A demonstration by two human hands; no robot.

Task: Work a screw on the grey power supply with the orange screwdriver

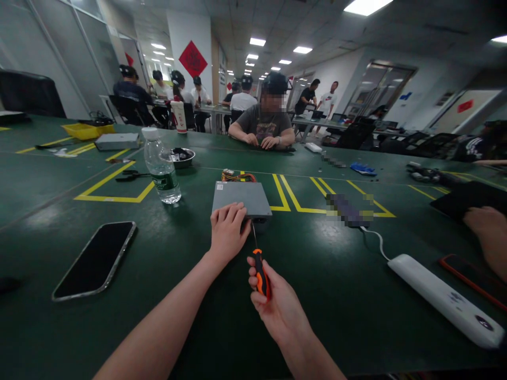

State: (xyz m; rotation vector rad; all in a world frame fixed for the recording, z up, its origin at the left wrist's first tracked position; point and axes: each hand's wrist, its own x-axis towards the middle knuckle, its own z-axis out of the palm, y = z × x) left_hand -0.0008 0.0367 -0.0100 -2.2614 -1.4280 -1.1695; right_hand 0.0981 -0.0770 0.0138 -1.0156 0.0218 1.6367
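Observation:
A grey metal computer power supply (253, 195) lies on the green table in front of me, its bundle of coloured cables (237, 176) at the far side. My left hand (227, 232) grips its near left corner, fingers over the top and thumb down at the front face. In my right hand (277, 290) is a screwdriver (260, 272) with an orange and black handle, my fingers closed around it. Its thin shaft points away from me, and the tip meets the near face of the power supply. Whether it sits in a screw is too small to tell.
Left of the power supply stands a water bottle (162, 169), with a phone (95, 261) nearer me. A metal bowl (182, 157) is behind the bottle. At right lie a white power strip (443, 298) and another person's hand (489, 227). Someone sits across the table.

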